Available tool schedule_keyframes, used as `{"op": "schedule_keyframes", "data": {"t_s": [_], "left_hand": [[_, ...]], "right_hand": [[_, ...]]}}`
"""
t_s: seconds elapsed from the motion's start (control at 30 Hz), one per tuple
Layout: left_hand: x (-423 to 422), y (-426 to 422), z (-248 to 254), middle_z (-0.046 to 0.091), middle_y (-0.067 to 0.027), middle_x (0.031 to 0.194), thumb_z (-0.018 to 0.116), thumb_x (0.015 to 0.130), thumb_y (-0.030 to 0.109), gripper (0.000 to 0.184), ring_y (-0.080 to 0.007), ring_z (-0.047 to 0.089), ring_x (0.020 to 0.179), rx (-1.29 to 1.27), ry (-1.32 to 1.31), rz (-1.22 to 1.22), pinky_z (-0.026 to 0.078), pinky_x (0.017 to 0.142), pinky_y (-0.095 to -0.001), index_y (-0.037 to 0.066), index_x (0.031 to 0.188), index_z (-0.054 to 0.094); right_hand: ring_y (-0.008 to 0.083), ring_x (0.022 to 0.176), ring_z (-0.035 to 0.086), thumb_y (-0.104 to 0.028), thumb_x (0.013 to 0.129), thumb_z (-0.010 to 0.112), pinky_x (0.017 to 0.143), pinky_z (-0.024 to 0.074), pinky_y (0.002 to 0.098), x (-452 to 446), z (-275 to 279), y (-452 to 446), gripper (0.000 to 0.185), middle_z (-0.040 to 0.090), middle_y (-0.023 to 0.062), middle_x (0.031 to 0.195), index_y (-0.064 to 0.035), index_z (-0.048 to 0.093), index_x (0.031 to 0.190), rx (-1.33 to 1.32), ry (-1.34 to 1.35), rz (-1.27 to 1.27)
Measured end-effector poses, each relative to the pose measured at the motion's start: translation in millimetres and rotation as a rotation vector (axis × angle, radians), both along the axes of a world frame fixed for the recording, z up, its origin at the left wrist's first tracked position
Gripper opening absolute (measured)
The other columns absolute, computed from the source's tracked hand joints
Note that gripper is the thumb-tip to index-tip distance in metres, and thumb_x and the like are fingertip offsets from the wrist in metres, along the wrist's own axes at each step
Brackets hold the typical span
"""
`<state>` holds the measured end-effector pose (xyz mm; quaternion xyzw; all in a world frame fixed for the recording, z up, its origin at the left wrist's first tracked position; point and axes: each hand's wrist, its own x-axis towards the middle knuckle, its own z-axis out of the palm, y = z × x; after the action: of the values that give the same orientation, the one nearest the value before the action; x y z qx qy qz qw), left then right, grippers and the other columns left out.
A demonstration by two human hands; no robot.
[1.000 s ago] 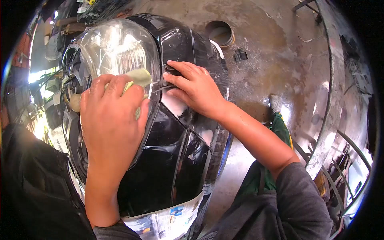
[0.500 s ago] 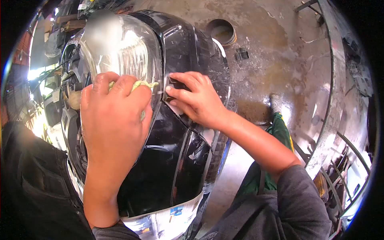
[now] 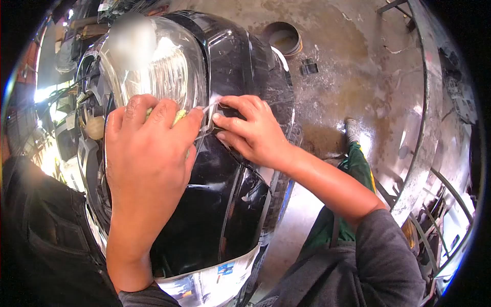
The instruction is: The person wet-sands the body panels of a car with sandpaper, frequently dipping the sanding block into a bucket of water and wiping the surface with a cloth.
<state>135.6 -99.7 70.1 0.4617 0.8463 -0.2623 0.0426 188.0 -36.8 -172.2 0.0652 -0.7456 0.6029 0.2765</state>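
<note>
My left hand [image 3: 151, 138] is closed over a yellow-green cloth [image 3: 179, 116], mostly hidden under the fingers. It lies over the lower part of a clear car headlight [image 3: 176, 66]. My right hand [image 3: 253, 130] is bent at the seam beside the headlight, its fingertips on a thin pale, see-through strip [image 3: 208, 108]. That strip spans the small gap between the two hands; its exact kind cannot be made out. Beneath the right hand is a glossy black body panel [image 3: 204, 215] with scuffs near its edge.
A dark bucket [image 3: 283, 40] with liquid stands on the wet concrete floor [image 3: 332, 92], near a small dark square object [image 3: 309, 66]. A metal rail [image 3: 424, 102] runs along the right. Exposed engine-bay parts [image 3: 93, 125] lie left of the headlight.
My left hand has shifted slightly, its thumb side rising nearer the right fingertips. The pale strip now shows between the hands. The right hand has barely moved.
</note>
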Motion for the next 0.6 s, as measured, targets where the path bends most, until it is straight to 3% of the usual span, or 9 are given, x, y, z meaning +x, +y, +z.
{"op": "schedule_keyframes", "data": {"t_s": [0.13, 0.27, 0.37, 0.4, 0.53, 0.6], "left_hand": [[1, -2, -1, 0.065, -0.0080, 0.108, 0.075, 0.079, 0.011, 0.019, -0.0332, 0.058, 0.113, 0.005, 0.010, -0.005, 0.044, 0.095, -0.0477, 0.009, 0.097, 0.068], [-2, -1, -1, 0.065, -0.0085, 0.110, 0.076, 0.079, 0.012, 0.018, -0.0332, 0.057, 0.114, -0.008, 0.011, -0.014, 0.045, 0.096, -0.0477, 0.008, 0.094, 0.067], [0, -1, -3, 0.065, -0.0086, 0.111, 0.076, 0.079, 0.012, 0.017, -0.0331, 0.057, 0.115, -0.005, 0.016, -0.023, 0.045, 0.096, -0.0475, 0.007, 0.092, 0.066], [0, -1, -3, 0.065, -0.0086, 0.111, 0.076, 0.078, 0.012, 0.017, -0.0330, 0.057, 0.115, -0.002, 0.021, -0.025, 0.045, 0.096, -0.0474, 0.007, 0.092, 0.066], [-2, 0, -3, 0.067, -0.0070, 0.112, 0.075, 0.077, 0.010, 0.017, -0.0311, 0.058, 0.116, 0.002, 0.001, -0.026, 0.045, 0.095, -0.0468, 0.006, 0.091, 0.066], [-2, -2, -6, 0.068, -0.0060, 0.112, 0.075, 0.076, 0.009, 0.017, -0.0299, 0.058, 0.116, 0.022, -0.004, -0.033, 0.044, 0.095, -0.0462, 0.007, 0.092, 0.067]], "right_hand": [[0.0342, 0.117, 0.057, -0.021, 0.086, 0.078, 0.092, 0.0465, 0.0477, -22, -5, 6, 0.030, 0.062, 0.0118, 0.133, -0.0151, 0.071, 0.114, 0.065, -0.023, -0.122], [0.0372, 0.114, 0.060, -0.018, 0.085, 0.079, 0.094, 0.0474, 0.0486, 0, 1, 2, 0.033, 0.062, 0.0137, 0.133, -0.0125, 0.071, 0.116, -0.005, -0.009, 0.015], [0.0339, 0.116, 0.058, -0.025, 0.086, 0.078, 0.092, 0.0468, 0.0469, -23, -4, 7, 0.031, 0.063, 0.0115, 0.131, -0.0153, 0.072, 0.114, 0.041, -0.024, -0.086], [0.0365, 0.114, 0.060, -0.020, 0.081, 0.083, 0.095, 0.0473, 0.0487, -20, 0, 5, 0.037, 0.062, 0.0144, 0.131, -0.0131, 0.072, 0.115, 0.042, -0.035, -0.110], [0.0375, 0.113, 0.059, -0.021, 0.085, 0.079, 0.095, 0.0475, 0.0486, 2, 2, 1, 0.031, 0.062, 0.0147, 0.130, -0.0112, 0.072, 0.113, -0.012, -0.011, 0.001], [0.0356, 0.115, 0.059, -0.024, 0.086, 0.078, 0.094, 0.0471, 0.0481, -19, -3, 7, 0.029, 0.063, 0.0128, 0.130, -0.0131, 0.072, 0.112, 0.015, -0.023, -0.063]]}}
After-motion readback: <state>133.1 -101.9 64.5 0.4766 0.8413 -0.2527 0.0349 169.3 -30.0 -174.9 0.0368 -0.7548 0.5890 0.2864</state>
